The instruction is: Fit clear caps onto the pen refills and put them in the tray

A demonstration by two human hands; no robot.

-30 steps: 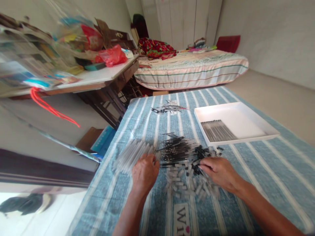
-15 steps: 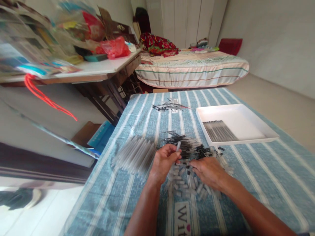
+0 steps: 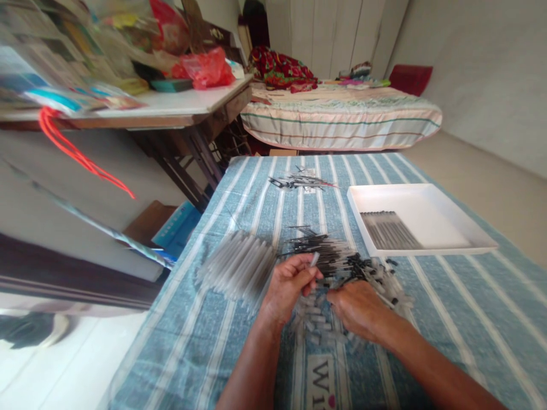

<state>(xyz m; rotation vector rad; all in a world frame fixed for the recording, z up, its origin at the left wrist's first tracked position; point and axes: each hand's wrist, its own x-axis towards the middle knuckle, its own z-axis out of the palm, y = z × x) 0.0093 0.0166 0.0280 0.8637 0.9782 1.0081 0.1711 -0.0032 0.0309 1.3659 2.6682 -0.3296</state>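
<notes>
My left hand (image 3: 290, 285) is closed, thumb against fingers, on a short translucent pen piece (image 3: 315, 259) whose end sticks up above the fingertips. Close beside it, my right hand (image 3: 356, 307) is also closed, fingertips pinched together; whatever they hold is hidden. Beyond both hands lies a heap of thin pen refills (image 3: 325, 250) with dark ends. Small black plugs (image 3: 359, 265) are piled at its right. Short clear pen caps (image 3: 316, 324) are scattered under and around my hands. To the left, translucent pen barrels (image 3: 239, 265) lie side by side in a stack.
A shallow white box (image 3: 444, 219) at the right holds a row of pens (image 3: 391, 229). More thin dark pieces (image 3: 301, 181) lie at the far end of the striped tablecloth (image 3: 265, 370). At the left stands a cluttered side table (image 3: 171, 111); a bed (image 3: 342, 117) is behind.
The view has shifted slightly, so the table contents sit a little further right. My right hand has turned a bit and its fingertips have moved slightly lower; the left keeps its hold.
</notes>
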